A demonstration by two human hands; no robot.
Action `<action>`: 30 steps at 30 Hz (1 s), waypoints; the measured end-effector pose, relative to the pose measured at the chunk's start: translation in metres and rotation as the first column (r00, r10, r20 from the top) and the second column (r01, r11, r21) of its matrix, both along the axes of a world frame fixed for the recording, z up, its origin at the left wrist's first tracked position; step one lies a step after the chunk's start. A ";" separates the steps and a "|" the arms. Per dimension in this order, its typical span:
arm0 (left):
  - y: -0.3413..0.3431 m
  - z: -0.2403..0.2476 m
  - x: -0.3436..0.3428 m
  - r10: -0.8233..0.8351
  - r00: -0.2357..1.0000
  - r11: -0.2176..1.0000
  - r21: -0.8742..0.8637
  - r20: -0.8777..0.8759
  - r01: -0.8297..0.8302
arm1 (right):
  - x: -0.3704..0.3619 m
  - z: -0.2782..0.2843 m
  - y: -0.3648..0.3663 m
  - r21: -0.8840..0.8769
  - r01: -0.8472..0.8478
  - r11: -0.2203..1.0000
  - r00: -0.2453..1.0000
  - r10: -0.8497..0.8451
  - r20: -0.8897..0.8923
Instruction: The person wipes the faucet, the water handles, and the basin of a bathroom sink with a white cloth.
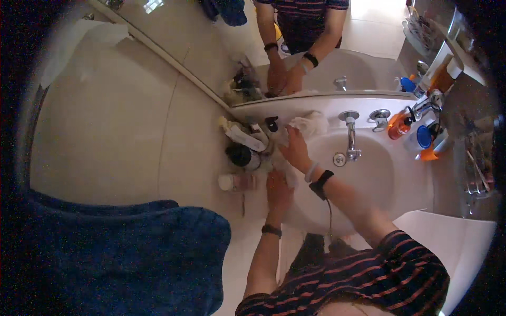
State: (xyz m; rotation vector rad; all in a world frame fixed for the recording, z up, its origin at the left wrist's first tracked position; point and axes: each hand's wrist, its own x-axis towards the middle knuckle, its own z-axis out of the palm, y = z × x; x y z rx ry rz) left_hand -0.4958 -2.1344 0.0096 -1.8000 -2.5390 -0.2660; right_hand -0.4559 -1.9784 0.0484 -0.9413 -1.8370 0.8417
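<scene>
My left hand is low at the left rim of the white sink. Its fingers are curled, and something pale and crumpled shows beside them; I cannot make out what it is. Reaching across the left side of the basin, my right hand bends its fingers down over a pale, blurred thing at the counter's left end. Just beyond it lies a crumpled whitish cloth on the back ledge. A black-capped container, a white tube and a black pump top crowd close to both hands.
A pink-and-white bottle is at the left edge. The chrome faucet overhangs the basin, with a tap handle beside it. An orange bottle and a blue-lidded jar stand right. A dark blue towel hangs lower left.
</scene>
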 end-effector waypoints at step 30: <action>0.153 -0.031 -0.014 0.147 0.988 0.985 0.081 0.055 -0.152 | 0.154 0.066 -0.053 -0.174 -0.168 0.970 0.985 0.171 0.000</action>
